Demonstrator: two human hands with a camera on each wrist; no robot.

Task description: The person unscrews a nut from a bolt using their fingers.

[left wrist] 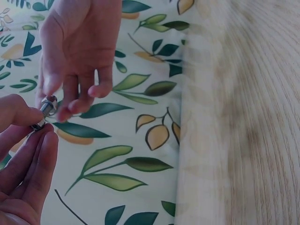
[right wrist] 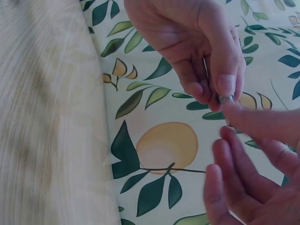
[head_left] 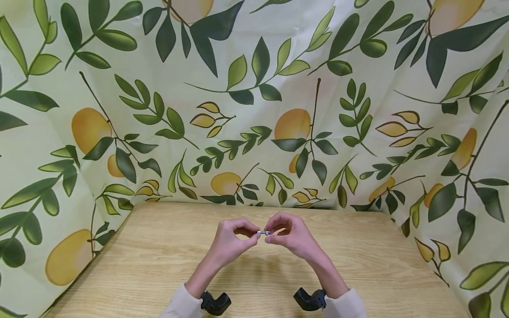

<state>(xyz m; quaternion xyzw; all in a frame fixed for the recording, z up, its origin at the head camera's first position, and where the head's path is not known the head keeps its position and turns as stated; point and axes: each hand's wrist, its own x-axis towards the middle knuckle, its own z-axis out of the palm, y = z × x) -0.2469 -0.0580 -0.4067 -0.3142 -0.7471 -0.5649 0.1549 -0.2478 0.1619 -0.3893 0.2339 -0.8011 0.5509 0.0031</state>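
Observation:
A small silver metal bolt (head_left: pixel 261 232) lies roughly level between the two hands in the head view, above the table. My left hand (head_left: pixel 232 240) pinches one end of it between thumb and fingertips. On its threaded shank, toward the other end, sits a hex nut (left wrist: pixel 49 101) in the left wrist view. My right hand (head_left: pixel 294 235) has thumb and forefinger curled about that nut, the fingertips right at its sides. In the right wrist view, the right hand's finger covers much of the bolt (right wrist: pixel 227 99), and its other fingers are spread loosely below.
Beneath both hands is a light wood-grain table (head_left: pixel 159 256). A hanging cloth (head_left: pixel 246 132) printed with leaves and orange fruit surrounds its back and sides. Black wrist-worn devices (head_left: pixel 216 304) sit at both cuffs.

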